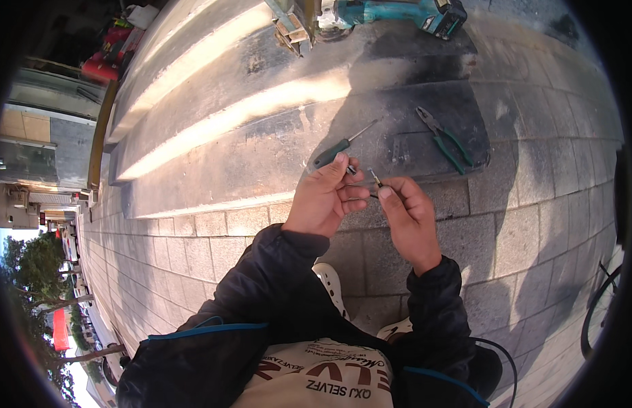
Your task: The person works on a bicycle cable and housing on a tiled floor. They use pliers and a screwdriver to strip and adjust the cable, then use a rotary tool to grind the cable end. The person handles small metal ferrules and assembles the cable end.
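Grey pavement of rectangular blocks (533,238) spread below and to the right, and broad, worn grey stone steps (220,146) rose beyond it, their near right end in shadow and a bright band of sunlight across the middle. The person's dark padded jacket with blue trim (265,272) filled much of the lower view. At the far edge lay a teal power tool with a black battery pack (384,12), its head just beside a piece of angled metal (288,27). A cream clog with holes (331,289) showed on the pavement below the hands.

The left hand (326,194) and right hand (411,217) were near each other, in front of the lowest step. Beyond them on that step lay pliers with green handles (443,138), to the right, and a screwdriver with a dark green handle (333,154), its shaft pointing away to the right.

The right thumb and forefinger pinched a slender, brass-coloured piece with a pale metal tip (376,179), pointing up and left. The left thumb and forefinger gripped a small dark-and-silver piece (351,170), its other fingers loosely curled. The two pieces stood apart; their exact kind was too small to tell.
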Demonstrator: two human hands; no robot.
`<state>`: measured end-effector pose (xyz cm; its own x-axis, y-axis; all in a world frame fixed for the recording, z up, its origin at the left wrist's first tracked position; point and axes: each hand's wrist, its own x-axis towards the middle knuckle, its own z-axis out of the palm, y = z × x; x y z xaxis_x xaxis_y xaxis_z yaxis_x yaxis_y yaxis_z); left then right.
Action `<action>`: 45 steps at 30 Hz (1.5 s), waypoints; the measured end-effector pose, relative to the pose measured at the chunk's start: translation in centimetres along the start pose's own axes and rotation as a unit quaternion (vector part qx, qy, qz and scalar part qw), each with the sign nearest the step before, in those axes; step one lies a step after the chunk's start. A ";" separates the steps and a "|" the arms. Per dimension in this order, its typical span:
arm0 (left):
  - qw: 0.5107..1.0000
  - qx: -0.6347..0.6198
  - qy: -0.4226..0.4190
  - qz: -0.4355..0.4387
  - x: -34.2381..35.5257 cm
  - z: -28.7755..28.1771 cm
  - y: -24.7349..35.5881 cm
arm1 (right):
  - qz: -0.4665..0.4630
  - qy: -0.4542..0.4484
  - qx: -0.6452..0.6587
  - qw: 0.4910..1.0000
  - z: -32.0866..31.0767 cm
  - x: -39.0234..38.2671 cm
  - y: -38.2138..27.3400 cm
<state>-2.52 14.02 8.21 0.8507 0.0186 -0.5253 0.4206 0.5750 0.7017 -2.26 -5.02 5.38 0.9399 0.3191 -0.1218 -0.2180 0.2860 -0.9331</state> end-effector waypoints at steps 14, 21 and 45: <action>0.999 0.040 0.031 0.018 2.1 0.1 -1.4 | -0.002 0.018 -0.026 0.999 -0.4 0.2 0.5; 0.857 0.468 0.098 0.194 9.1 -0.5 -6.1 | 0.045 0.007 0.056 0.997 -1.0 1.2 1.3; 0.993 -0.023 -0.099 0.057 0.0 2.3 -4.0 | -0.099 0.078 0.006 0.992 2.2 -1.1 4.2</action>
<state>-3.44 9.87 6.50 0.9390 -0.0732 -0.3360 0.3076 0.6155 0.7256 -4.73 -2.22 2.35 0.9936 0.1122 0.0114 -0.0276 0.3396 -0.9402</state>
